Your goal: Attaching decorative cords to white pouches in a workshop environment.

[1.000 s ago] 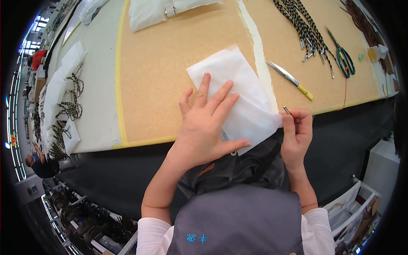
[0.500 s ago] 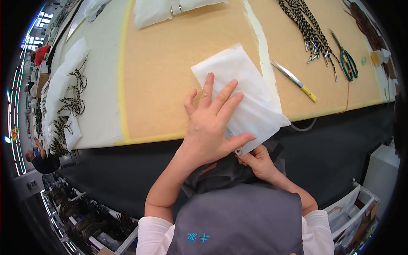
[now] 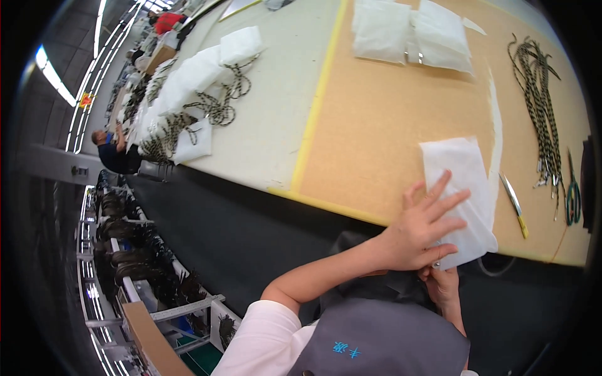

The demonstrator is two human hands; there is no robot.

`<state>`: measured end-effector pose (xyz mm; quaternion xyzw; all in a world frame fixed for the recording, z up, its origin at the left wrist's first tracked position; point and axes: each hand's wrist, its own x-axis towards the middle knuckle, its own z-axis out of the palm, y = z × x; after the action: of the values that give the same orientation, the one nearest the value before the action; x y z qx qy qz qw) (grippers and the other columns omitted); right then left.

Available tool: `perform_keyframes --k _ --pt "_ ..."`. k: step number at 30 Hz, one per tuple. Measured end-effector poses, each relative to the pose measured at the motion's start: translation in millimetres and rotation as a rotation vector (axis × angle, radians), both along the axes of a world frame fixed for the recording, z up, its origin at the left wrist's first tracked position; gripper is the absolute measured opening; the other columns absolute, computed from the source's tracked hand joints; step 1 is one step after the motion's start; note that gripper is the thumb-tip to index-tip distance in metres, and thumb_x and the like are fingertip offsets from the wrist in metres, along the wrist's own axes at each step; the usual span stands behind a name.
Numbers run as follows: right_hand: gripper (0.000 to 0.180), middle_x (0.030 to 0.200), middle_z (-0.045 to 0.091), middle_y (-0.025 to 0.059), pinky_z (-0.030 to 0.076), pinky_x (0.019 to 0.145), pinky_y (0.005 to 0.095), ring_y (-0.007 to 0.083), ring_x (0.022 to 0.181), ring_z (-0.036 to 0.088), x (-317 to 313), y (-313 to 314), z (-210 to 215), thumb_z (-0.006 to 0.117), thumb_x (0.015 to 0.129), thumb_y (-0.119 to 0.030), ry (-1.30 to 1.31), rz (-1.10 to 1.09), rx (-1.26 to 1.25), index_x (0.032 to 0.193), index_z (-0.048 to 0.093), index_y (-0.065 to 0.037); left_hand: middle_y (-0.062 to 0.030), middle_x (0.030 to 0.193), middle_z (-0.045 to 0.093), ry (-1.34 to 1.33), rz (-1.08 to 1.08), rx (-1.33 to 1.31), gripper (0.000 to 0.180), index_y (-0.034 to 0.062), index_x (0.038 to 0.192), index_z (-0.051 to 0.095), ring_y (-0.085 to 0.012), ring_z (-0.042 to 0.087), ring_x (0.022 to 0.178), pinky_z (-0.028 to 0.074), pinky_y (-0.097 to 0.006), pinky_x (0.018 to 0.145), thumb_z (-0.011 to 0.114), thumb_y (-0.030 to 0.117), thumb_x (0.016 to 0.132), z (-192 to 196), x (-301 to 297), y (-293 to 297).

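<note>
Your left hand (image 3: 419, 233) presses flat, fingers spread, on the thin, floppy white cloth (image 3: 461, 188) while your right hand (image 3: 443, 283) pinches its near edge.

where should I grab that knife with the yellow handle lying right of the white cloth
Take the knife by its yellow handle at the near end, coming from the table's front edge. The blade points away, and the cloth lies close on its left.

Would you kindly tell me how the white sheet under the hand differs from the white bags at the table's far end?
The white sheet lies single and flat at the near edge, pinned by the left hand; the white bags lie untouched, several side by side. The sheet looks thin; the bags look puffier. Both are white and rest on the tan board.
</note>
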<state>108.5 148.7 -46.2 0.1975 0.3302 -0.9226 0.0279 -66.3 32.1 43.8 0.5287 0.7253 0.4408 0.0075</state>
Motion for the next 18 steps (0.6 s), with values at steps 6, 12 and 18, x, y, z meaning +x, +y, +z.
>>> perform_keyframes --k 6,12,18 --pt "0.031 0.099 0.064 0.0038 0.049 0.070 0.0263 0.0143 0.082 0.061 -8.1 4.9 14.0 0.074 0.089 -0.014 0.009 -0.017 0.051 0.117 0.061 -0.007 -0.0120 0.145 0.053 -0.138 -0.163 0.020 0.006 0.0116 0.088 0.069 -0.0394 0.030 0.149 0.022 -0.054 0.107 0.072 0.017 0.088 -1.1 10.7 -32.1" --pt "0.056 0.116 0.060 0.0026 0.051 0.083 0.0265 0.0132 0.098 0.061 -8.6 8.7 15.6 0.077 0.088 -0.019 0.037 0.049 0.038 0.136 0.050 -0.009 -0.0102 0.142 0.055 -0.180 -0.138 -0.018 0.006 0.0110 0.090 0.066 -0.0371 0.031 0.149 0.023 -0.052 0.107 0.071 0.013 0.089 2.2 18.0 -33.6" --pt "0.036 0.115 0.065 0.0047 0.046 0.096 0.0299 0.0148 0.106 0.061 -11.5 -18.0 53.8 0.070 0.093 -0.008 -0.007 -0.337 0.613 0.126 0.058 0.000 -0.0158 0.133 0.059 -0.648 0.093 0.377 0.013 0.0087 0.096 0.060 -0.0446 0.040 0.140 0.034 -0.048 0.110 0.069 0.005 0.089 4.1 29.4 -35.2"
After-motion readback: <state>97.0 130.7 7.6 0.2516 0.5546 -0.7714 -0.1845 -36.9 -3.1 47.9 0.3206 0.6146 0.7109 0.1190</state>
